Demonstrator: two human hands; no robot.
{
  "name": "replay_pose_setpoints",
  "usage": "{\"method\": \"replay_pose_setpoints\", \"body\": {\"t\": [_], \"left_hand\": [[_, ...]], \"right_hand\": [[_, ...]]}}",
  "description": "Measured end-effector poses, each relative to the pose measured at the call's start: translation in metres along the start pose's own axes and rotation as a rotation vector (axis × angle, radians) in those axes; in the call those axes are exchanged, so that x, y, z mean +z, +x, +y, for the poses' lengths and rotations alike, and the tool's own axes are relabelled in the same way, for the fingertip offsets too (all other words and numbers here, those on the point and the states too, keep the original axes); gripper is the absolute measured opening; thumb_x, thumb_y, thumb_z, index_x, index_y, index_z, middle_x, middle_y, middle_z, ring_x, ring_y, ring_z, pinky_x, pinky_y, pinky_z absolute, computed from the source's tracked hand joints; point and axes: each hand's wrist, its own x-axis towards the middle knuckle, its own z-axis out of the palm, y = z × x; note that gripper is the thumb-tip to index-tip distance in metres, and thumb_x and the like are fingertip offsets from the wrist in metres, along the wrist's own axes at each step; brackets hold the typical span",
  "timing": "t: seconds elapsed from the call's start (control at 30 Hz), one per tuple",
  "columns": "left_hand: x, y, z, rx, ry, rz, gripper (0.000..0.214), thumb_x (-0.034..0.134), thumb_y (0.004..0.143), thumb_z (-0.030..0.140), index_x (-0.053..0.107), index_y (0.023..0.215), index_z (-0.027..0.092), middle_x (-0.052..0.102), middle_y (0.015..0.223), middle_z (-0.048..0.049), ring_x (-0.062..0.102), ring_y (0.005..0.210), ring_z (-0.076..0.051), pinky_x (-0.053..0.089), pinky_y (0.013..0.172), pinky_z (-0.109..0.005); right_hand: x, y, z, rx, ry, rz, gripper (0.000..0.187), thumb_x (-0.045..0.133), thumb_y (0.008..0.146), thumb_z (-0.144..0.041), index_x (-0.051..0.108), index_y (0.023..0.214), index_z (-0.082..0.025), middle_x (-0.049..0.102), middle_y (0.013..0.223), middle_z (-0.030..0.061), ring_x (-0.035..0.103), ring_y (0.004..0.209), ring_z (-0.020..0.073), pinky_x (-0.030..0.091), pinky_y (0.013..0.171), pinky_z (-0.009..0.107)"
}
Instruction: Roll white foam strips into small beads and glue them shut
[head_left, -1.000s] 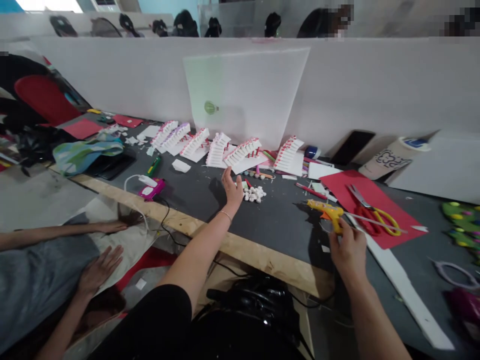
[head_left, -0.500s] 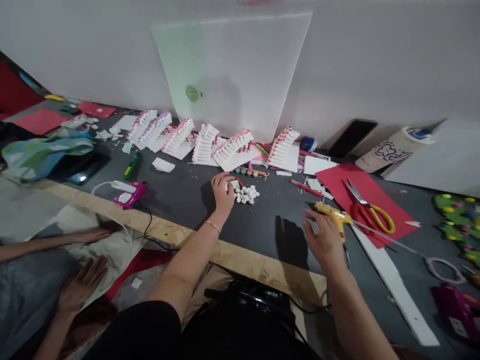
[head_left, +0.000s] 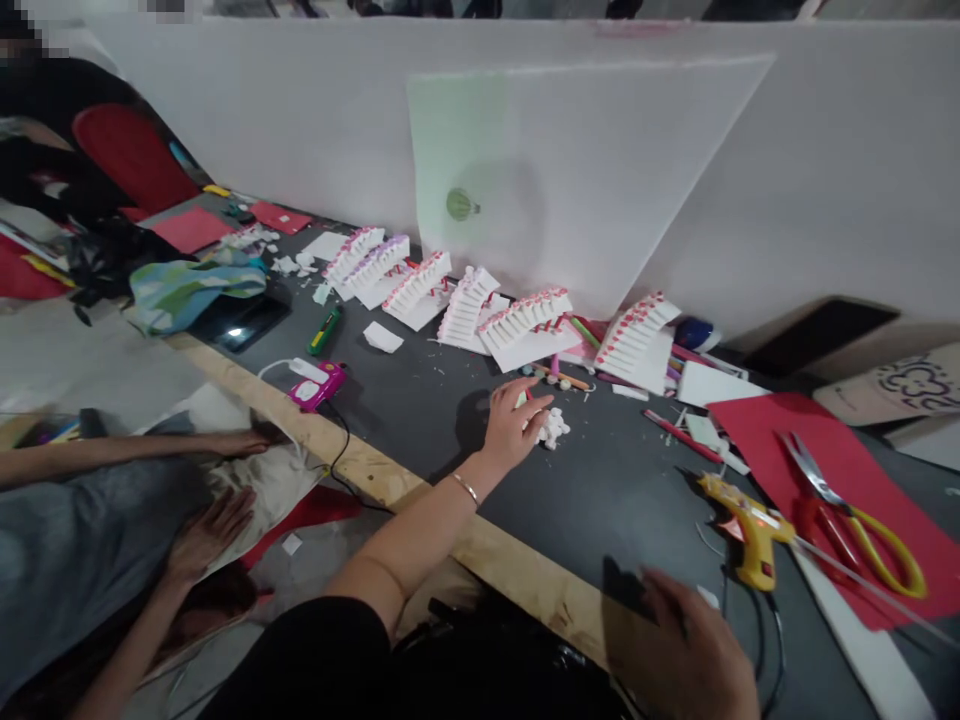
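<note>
My left hand (head_left: 514, 425) reaches out over the dark table (head_left: 420, 400), its fingers curled down onto a small pile of white pieces (head_left: 556, 430). My right hand (head_left: 686, 655) hovers low at the near edge, blurred, with loose fingers and nothing in it. A yellow glue gun (head_left: 750, 540) lies on the table a short way beyond that hand. Red-and-yellow scissors (head_left: 851, 520) rest on a red sheet (head_left: 757, 425) at the right.
Several white stepped foam models (head_left: 465, 300) stand in a row before a leaning white board (head_left: 585, 170). A pink glue gun (head_left: 319, 385), a green marker (head_left: 326, 330) and a dark tablet (head_left: 240, 320) lie left. Another person's hands (head_left: 214, 525) press cloth beyond the wooden edge (head_left: 405, 485).
My right hand has let go of the yellow glue gun and pulled back toward me. My left hand dropped onto the pile of white pieces and curled its fingers.
</note>
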Motion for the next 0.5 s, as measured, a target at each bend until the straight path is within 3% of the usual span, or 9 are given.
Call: {"method": "replay_pose_setpoints", "body": {"t": [0.07,0.13,0.23,0.33,0.43,0.5], "left_hand": [[0.002,-0.001,0.007,0.061,0.011,-0.089,0.027,0.045,0.098,0.03,0.071,0.096,0.023,0.074,0.088,-0.0035,0.066,0.087,-0.016,0.04,0.104,-0.042],[0.003,-0.006,0.018,0.135,0.014,-0.209,0.032,0.047,0.098,0.036,0.069,0.081,0.021,0.071,0.071,-0.0001,0.065,0.071,-0.014,0.038,0.106,-0.043],[-0.004,-0.016,0.032,0.219,0.06,-0.288,0.033,0.051,0.096,0.042,0.068,0.078,0.022,0.071,0.075,-0.001,0.066,0.078,-0.016,0.033,0.111,-0.045],[-0.028,-0.012,0.023,0.108,0.181,-0.089,0.028,0.053,0.094,0.041,0.067,0.112,0.025,0.067,0.118,-0.0094,0.058,0.118,-0.023,0.03,0.114,-0.048],[-0.068,0.014,-0.016,-0.212,0.331,0.224,0.061,0.062,0.087,0.047,0.049,0.136,0.014,0.042,0.147,-0.0223,0.035,0.141,-0.033,0.027,0.117,-0.051],[-0.099,0.04,-0.051,-0.428,0.429,0.281,0.081,0.071,0.08,0.046,0.037,0.145,0.013,0.027,0.155,-0.0246,0.022,0.147,-0.037,0.023,0.119,-0.054]], "right_hand": [[-0.002,-0.031,0.004,-0.028,-0.065,-0.017,0.052,0.04,0.095,-0.059,0.071,0.077,-0.022,0.073,0.07,0.0065,0.066,0.06,0.0203,0.048,0.059,0.032],[-0.01,-0.051,0.006,-0.043,-0.207,0.114,0.045,0.046,0.094,-0.054,0.07,0.076,-0.022,0.072,0.072,0.0083,0.064,0.062,0.0228,0.047,0.062,0.036],[-0.028,-0.06,0.009,0.109,-0.444,0.36,0.036,0.052,0.091,-0.048,0.071,0.101,-0.018,0.072,0.096,0.0168,0.065,0.082,0.0319,0.047,0.074,0.046],[-0.043,-0.055,0.012,0.2,-0.419,0.389,0.05,0.046,0.092,-0.052,0.066,0.115,-0.012,0.066,0.106,0.0217,0.062,0.098,0.0379,0.046,0.082,0.052],[-0.049,-0.054,0.018,0.244,-0.317,0.373,0.057,0.042,0.092,-0.055,0.066,0.115,-0.009,0.065,0.103,0.0215,0.061,0.098,0.0377,0.047,0.085,0.053],[-0.05,-0.057,0.021,0.283,-0.271,0.37,0.058,0.044,0.09,-0.056,0.067,0.113,-0.008,0.065,0.103,0.0213,0.06,0.098,0.037,0.047,0.087,0.053]]}}
